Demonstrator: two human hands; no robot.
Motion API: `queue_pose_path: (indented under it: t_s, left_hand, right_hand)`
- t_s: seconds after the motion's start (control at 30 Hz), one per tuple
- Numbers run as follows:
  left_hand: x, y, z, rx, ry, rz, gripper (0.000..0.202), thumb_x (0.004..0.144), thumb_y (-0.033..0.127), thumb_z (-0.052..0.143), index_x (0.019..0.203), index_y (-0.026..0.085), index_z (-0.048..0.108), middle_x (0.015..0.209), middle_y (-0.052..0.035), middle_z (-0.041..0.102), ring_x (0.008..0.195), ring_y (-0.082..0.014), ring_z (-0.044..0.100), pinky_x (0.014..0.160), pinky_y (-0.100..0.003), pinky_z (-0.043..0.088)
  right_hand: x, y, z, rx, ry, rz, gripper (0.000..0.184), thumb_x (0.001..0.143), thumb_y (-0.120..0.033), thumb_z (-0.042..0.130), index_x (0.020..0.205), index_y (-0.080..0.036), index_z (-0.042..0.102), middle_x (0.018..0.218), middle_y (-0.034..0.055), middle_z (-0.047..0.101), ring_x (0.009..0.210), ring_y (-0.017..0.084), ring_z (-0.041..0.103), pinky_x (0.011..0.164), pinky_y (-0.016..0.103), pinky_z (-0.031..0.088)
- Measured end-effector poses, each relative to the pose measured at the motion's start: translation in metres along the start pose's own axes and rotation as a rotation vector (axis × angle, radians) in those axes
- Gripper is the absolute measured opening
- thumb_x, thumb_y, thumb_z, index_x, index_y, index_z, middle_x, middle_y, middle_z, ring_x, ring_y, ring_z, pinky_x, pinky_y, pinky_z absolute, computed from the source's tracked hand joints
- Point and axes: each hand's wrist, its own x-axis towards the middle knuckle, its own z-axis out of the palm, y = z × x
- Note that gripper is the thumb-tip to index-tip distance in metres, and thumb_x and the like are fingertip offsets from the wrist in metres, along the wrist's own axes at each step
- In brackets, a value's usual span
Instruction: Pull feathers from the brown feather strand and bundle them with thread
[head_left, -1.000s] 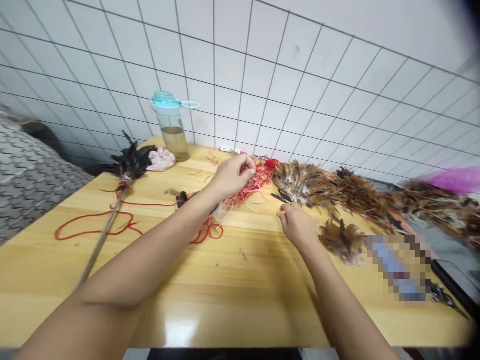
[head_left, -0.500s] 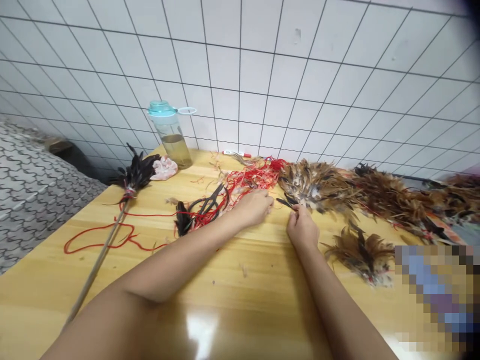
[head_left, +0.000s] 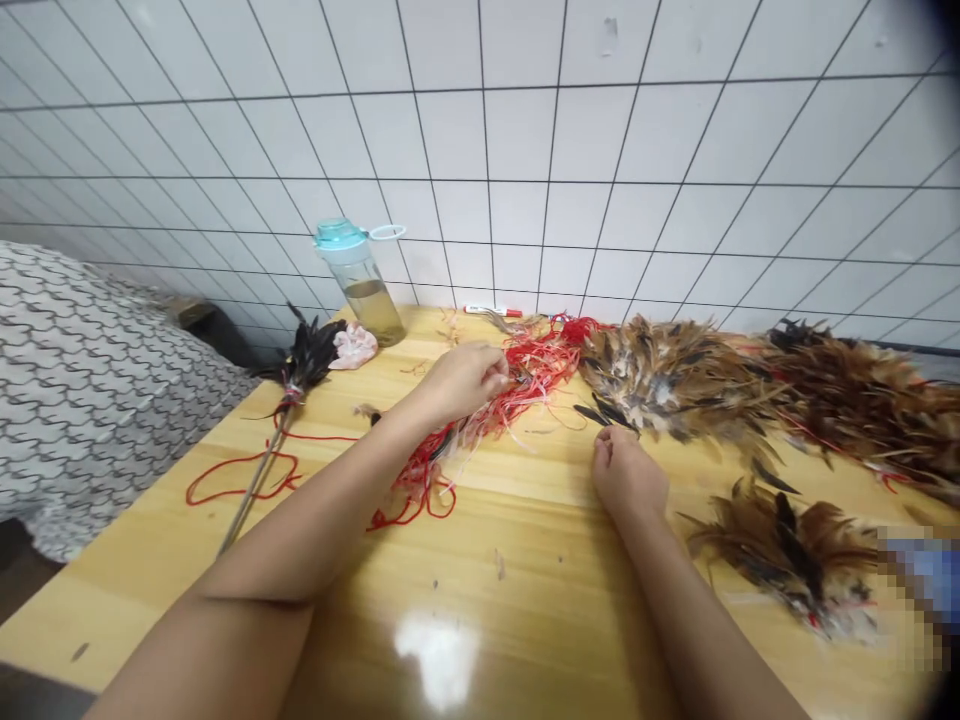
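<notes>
My left hand (head_left: 463,380) is closed in a pinch on thin red strings from the tangled red string pile (head_left: 525,375) in the middle of the wooden table (head_left: 525,600). My right hand (head_left: 626,475) rests on the table with its fingers curled together at the near edge of a large heap of brown feathers (head_left: 667,375), touching a dark feather tip. What it holds, if anything, is too small to make out. A smaller brown feather bundle (head_left: 787,550) lies to the right of my right forearm.
A stick with black feathers tied on its end (head_left: 289,400) lies at the left with a loose red cord (head_left: 240,480). A bottle with a teal lid (head_left: 364,280) and a pink cloth (head_left: 354,345) stand by the tiled wall. More feathers (head_left: 862,400) spread to the right.
My left hand went down toward my right hand, then came back up onto the red strings. My right hand stayed at the feather heap's edge. The view shifted left.
</notes>
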Motion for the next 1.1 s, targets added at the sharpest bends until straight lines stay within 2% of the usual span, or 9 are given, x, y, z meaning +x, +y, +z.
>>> queue_pose_path:
  t_s: [0.07, 0.13, 0.27, 0.4, 0.57, 0.73, 0.83, 0.97, 1.1]
  left_hand:
    - [-0.015, -0.008, -0.002, 0.007, -0.076, -0.012, 0.011, 0.079, 0.021, 0.053, 0.08, 0.019, 0.064, 0.08, -0.0045, 0.061, 0.077, -0.0184, 0.055, 0.071, -0.029, 0.041]
    - [-0.029, -0.012, 0.003, 0.02, -0.119, -0.013, 0.01, 0.078, 0.02, 0.055, 0.08, 0.019, 0.065, 0.082, -0.0044, 0.062, 0.079, -0.0187, 0.056, 0.072, -0.029, 0.042]
    - [-0.044, -0.013, 0.011, 0.063, -0.069, 0.007, 0.014, 0.08, 0.018, 0.053, 0.087, 0.02, 0.065, 0.089, -0.0053, 0.063, 0.088, -0.0196, 0.057, 0.077, -0.03, 0.044]
    - [-0.05, -0.013, -0.003, 0.139, -0.013, 0.029, 0.019, 0.082, 0.014, 0.049, 0.091, 0.019, 0.065, 0.09, -0.0057, 0.062, 0.09, -0.0189, 0.057, 0.08, -0.03, 0.045]
    - [-0.069, -0.02, -0.027, 0.198, -0.039, -0.038, 0.017, 0.084, 0.018, 0.049, 0.088, 0.02, 0.065, 0.086, -0.0047, 0.061, 0.087, -0.0179, 0.057, 0.078, -0.029, 0.044]
    - [-0.09, -0.029, -0.028, 0.166, -0.126, -0.143, 0.014, 0.084, 0.023, 0.051, 0.087, 0.021, 0.065, 0.085, -0.0031, 0.061, 0.082, -0.0164, 0.058, 0.072, -0.027, 0.043]
    - [-0.088, -0.027, -0.022, 0.149, -0.121, -0.136, 0.014, 0.084, 0.023, 0.051, 0.089, 0.022, 0.064, 0.086, -0.0025, 0.061, 0.082, -0.016, 0.058, 0.073, -0.027, 0.043]
    - [-0.068, -0.017, -0.011, 0.177, -0.075, -0.132, 0.015, 0.084, 0.023, 0.051, 0.09, 0.021, 0.064, 0.089, -0.0036, 0.062, 0.084, -0.0171, 0.058, 0.074, -0.028, 0.044]
    - [-0.048, -0.017, 0.01, 0.253, -0.15, -0.173, 0.014, 0.081, 0.03, 0.056, 0.086, 0.02, 0.065, 0.094, -0.007, 0.064, 0.088, -0.02, 0.059, 0.075, -0.03, 0.045]
  right_hand:
    - [-0.001, -0.001, 0.001, 0.02, 0.021, -0.02, 0.022, 0.093, -0.029, 0.037, 0.099, -0.022, 0.057, 0.102, 0.0056, 0.067, 0.081, 0.018, 0.062, 0.057, 0.028, 0.028]
    - [-0.003, -0.003, 0.001, 0.052, 0.054, -0.032, 0.022, 0.093, -0.028, 0.038, 0.101, -0.021, 0.057, 0.103, 0.0058, 0.066, 0.081, 0.017, 0.061, 0.058, 0.028, 0.028]
    - [-0.004, -0.004, 0.004, 0.088, 0.103, -0.09, 0.021, 0.092, -0.027, 0.041, 0.102, -0.02, 0.058, 0.101, 0.0063, 0.067, 0.079, 0.016, 0.059, 0.059, 0.027, 0.029]
    - [-0.003, -0.002, 0.006, 0.051, 0.075, -0.142, 0.018, 0.091, -0.027, 0.042, 0.096, -0.021, 0.058, 0.097, 0.0053, 0.066, 0.074, 0.014, 0.056, 0.057, 0.026, 0.026]
    - [-0.002, -0.003, 0.005, -0.015, 0.023, -0.173, 0.018, 0.091, -0.028, 0.04, 0.087, -0.021, 0.056, 0.091, 0.0039, 0.066, 0.071, 0.015, 0.055, 0.055, 0.026, 0.022]
    - [-0.005, -0.009, 0.004, -0.1, -0.016, -0.202, 0.018, 0.093, -0.028, 0.038, 0.091, -0.021, 0.055, 0.087, 0.0049, 0.066, 0.07, 0.016, 0.056, 0.054, 0.027, 0.022]
    - [-0.006, -0.012, 0.005, -0.128, -0.01, -0.238, 0.019, 0.094, -0.027, 0.036, 0.092, -0.02, 0.054, 0.089, 0.0058, 0.067, 0.074, 0.017, 0.059, 0.056, 0.027, 0.025]
    - [-0.006, -0.01, 0.007, -0.152, 0.005, -0.273, 0.019, 0.094, -0.026, 0.035, 0.092, -0.02, 0.053, 0.093, 0.0062, 0.067, 0.08, 0.018, 0.061, 0.058, 0.028, 0.028]
    - [-0.006, -0.008, 0.009, -0.152, 0.015, -0.289, 0.018, 0.094, -0.026, 0.035, 0.092, -0.021, 0.052, 0.092, 0.0054, 0.067, 0.082, 0.019, 0.061, 0.059, 0.028, 0.029]
